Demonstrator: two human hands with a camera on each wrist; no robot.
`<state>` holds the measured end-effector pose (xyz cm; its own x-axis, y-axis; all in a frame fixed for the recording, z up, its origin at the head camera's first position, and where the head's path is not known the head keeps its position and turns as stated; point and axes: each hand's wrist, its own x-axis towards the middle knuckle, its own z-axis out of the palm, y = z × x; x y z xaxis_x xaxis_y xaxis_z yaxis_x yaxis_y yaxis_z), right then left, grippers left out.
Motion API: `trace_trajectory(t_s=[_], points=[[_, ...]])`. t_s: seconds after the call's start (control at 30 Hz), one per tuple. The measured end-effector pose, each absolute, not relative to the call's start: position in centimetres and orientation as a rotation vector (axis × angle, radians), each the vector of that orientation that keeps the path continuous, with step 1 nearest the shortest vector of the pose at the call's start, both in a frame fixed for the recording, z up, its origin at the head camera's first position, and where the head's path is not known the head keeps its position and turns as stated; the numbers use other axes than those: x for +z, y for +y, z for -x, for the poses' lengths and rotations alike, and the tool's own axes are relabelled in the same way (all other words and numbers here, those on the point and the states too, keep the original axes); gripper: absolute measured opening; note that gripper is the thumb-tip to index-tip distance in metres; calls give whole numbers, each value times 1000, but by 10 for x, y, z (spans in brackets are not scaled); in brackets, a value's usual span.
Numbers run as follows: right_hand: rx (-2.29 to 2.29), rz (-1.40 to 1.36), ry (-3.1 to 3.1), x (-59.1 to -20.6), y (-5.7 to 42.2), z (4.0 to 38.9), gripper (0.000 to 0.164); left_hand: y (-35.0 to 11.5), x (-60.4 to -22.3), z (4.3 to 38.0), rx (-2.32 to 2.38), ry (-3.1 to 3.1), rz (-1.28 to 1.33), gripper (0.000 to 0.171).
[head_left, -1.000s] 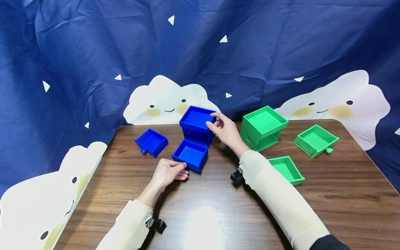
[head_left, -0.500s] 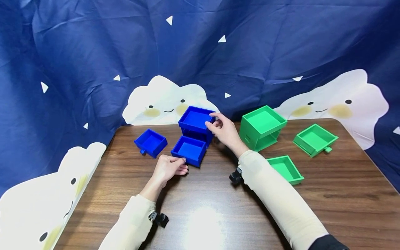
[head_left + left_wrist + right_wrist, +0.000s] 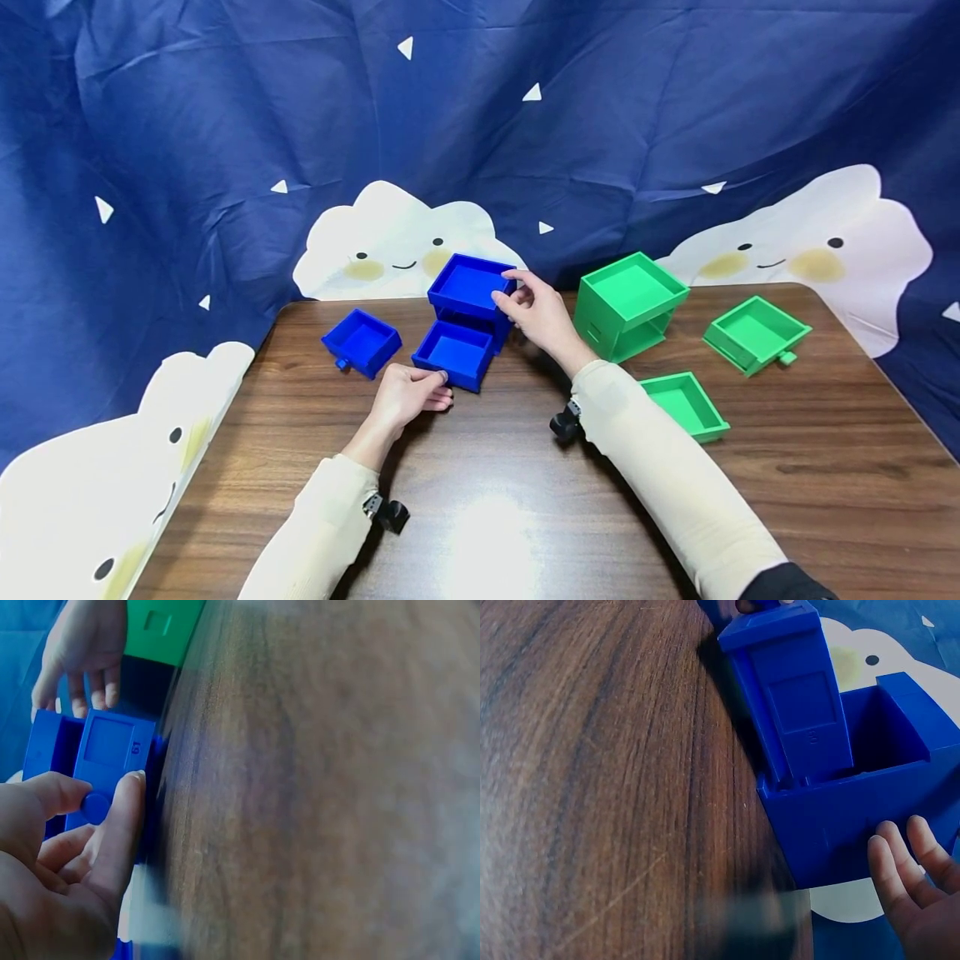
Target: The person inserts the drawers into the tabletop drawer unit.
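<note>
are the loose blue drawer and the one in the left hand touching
Apart: the head view shows a strip of tabletop between the loose blue drawer and the drawer that the left hand holds.

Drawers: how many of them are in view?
4: on the table, the far-left blue drawer, far-right green drawer and front green drawer (partly hidden by the right sleeve); partly inside the blue cabinet, the held blue drawer.
</note>
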<state>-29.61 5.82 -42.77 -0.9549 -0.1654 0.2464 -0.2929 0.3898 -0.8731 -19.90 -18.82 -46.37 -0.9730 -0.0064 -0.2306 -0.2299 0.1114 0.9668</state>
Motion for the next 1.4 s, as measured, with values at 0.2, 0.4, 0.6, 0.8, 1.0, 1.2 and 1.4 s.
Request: trace_trajectory(t_s=[0.2,0.4,0.6,0.8,1.0,1.2,1.4], points=[[1626,-414,-2515,-429,59,297,46,-186,-464,202,1963,2211,230,25],[1649,-422,-2507,-429,58,297,47,-184,-465,205,1960,2207,234,25],[1658,-423,-2506,-428,58,297,47,-184,-466,207,1958,2206,232,25],[1652,-433,-2505,-429,58,297,46,-184,-466,209,1938,2193,224,26],[1653,-433,-2501,-429,57,296,47,-183,-465,211,1900,2189,217,26],[1664,-439,-2497,-428,57,296,47,-182,-465,214,1900,2201,225,25],[1680,-439,-2496,-429,58,296,48,-183,-466,219,1893,2200,234,27]])
